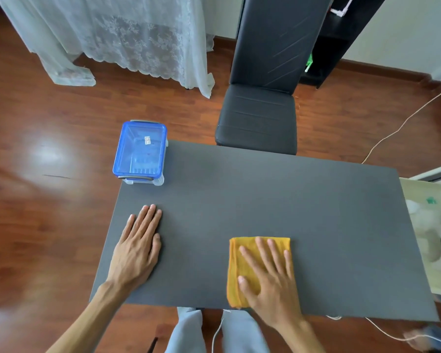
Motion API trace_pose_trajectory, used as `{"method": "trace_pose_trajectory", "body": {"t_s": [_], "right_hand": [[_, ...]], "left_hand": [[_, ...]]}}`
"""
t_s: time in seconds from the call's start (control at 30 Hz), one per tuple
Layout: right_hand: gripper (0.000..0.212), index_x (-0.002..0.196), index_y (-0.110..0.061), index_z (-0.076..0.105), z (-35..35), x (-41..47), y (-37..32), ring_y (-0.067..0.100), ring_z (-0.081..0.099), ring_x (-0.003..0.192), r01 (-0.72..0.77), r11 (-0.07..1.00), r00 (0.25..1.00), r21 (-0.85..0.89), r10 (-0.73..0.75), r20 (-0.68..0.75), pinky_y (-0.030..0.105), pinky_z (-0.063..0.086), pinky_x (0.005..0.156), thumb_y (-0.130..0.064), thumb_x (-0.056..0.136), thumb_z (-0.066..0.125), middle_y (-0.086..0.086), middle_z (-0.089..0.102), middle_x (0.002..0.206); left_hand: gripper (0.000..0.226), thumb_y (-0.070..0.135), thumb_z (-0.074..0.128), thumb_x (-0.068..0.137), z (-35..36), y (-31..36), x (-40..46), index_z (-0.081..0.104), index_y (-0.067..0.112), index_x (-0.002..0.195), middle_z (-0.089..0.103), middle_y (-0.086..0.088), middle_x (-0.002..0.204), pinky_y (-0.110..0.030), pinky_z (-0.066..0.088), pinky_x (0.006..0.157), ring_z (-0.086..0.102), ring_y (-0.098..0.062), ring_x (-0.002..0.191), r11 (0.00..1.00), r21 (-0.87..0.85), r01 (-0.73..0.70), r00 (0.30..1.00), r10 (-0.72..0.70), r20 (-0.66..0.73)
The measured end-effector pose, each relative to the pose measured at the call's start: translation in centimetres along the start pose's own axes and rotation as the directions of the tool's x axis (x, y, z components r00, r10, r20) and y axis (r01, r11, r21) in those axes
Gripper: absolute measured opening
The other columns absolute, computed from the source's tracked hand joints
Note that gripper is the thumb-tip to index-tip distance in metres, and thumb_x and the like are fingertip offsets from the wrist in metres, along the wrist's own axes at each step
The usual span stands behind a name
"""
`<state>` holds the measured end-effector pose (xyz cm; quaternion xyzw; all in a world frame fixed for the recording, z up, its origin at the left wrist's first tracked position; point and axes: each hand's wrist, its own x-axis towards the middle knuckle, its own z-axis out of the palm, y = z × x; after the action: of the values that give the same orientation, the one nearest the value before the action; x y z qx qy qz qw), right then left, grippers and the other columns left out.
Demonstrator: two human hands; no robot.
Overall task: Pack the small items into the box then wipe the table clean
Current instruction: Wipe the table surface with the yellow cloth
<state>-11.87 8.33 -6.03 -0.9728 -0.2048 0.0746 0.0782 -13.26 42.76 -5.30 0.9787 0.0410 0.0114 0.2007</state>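
A clear box with a blue lid (140,150) stands shut at the far left corner of the dark grey table (278,200). My left hand (137,244) lies flat on the table near its left edge, fingers together, holding nothing. A folded yellow cloth (242,266) lies near the front edge, right of centre. My right hand (270,278) presses flat on the cloth with fingers spread. No small items show on the tabletop.
A black chair (260,115) stands at the far side of the table. A pale side table with plastic bags (433,233) is at the right. A white cable (392,133) runs over the wooden floor. Lace curtains (127,36) hang at the back left.
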Motion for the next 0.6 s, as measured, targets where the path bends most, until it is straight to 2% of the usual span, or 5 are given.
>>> {"method": "trace_pose_trajectory", "body": {"t_s": [0.1, 0.17, 0.23, 0.4, 0.6], "right_hand": [[0.065, 0.154, -0.035, 0.037, -2.2, 4.2, 4.8, 0.034, 0.025, 0.153, -0.360, 0.932, 0.931, -0.032, 0.357, -0.070, 0.064, 0.019, 0.120, -0.063, 0.096, 0.031, 0.006, 0.029, 0.166], [0.067, 0.155, -0.033, 0.036, -2.9, 9.2, 3.9, 0.036, 0.024, 0.152, -0.480, 0.877, 0.872, -0.001, 0.477, -0.112, 0.065, 0.017, 0.119, -0.061, 0.094, 0.028, 0.010, 0.030, 0.165], [0.067, 0.156, -0.037, 0.031, -2.4, 13.4, 0.3, 0.035, 0.018, 0.154, -0.432, 0.902, 0.896, 0.014, 0.431, -0.103, 0.065, 0.012, 0.121, -0.060, 0.094, 0.027, 0.009, 0.026, 0.167], [0.062, 0.156, -0.040, 0.031, 0.6, 13.2, -12.3, 0.032, 0.014, 0.156, -0.035, 0.999, 0.994, 0.037, 0.039, -0.102, 0.062, 0.009, 0.124, -0.056, 0.096, 0.042, 0.005, 0.022, 0.168], [0.064, 0.156, -0.048, 0.021, 1.4, 4.6, -15.6, 0.020, 0.000, 0.158, -0.019, 0.984, 0.999, 0.175, 0.015, 0.028, 0.054, 0.000, 0.127, -0.060, 0.096, 0.040, -0.006, 0.010, 0.170]], "left_hand": [[0.058, 0.030, 0.027, 0.100, -0.5, -1.3, -0.6, 0.025, 0.008, 0.154, 0.022, -0.006, 0.163, -0.043, 0.014, 0.123, 0.013, -0.018, 0.152, 0.999, 0.049, -0.011, 1.000, 0.010, 0.016], [0.059, 0.030, 0.028, 0.099, -0.4, -1.3, -0.4, 0.025, 0.008, 0.154, 0.022, -0.006, 0.163, -0.043, 0.014, 0.123, 0.012, -0.017, 0.152, 0.999, 0.043, -0.009, 1.000, 0.008, 0.018], [0.059, 0.030, 0.027, 0.100, -0.2, -1.4, -0.3, 0.025, 0.008, 0.154, 0.022, -0.005, 0.163, -0.043, 0.014, 0.123, 0.012, -0.016, 0.152, 0.999, 0.033, -0.012, 1.000, 0.011, 0.025], [0.057, 0.029, 0.025, 0.100, -0.1, -2.1, -0.2, 0.025, 0.009, 0.154, 0.022, -0.004, 0.163, -0.041, 0.013, 0.124, 0.011, -0.014, 0.152, 1.000, 0.009, -0.026, 1.000, 0.026, 0.011], [0.057, 0.031, 0.022, 0.102, -0.1, -2.4, -0.4, 0.023, 0.008, 0.154, 0.020, -0.004, 0.163, -0.041, 0.012, 0.124, 0.009, -0.014, 0.152, 0.999, 0.009, -0.034, 0.999, 0.034, 0.016]]}}
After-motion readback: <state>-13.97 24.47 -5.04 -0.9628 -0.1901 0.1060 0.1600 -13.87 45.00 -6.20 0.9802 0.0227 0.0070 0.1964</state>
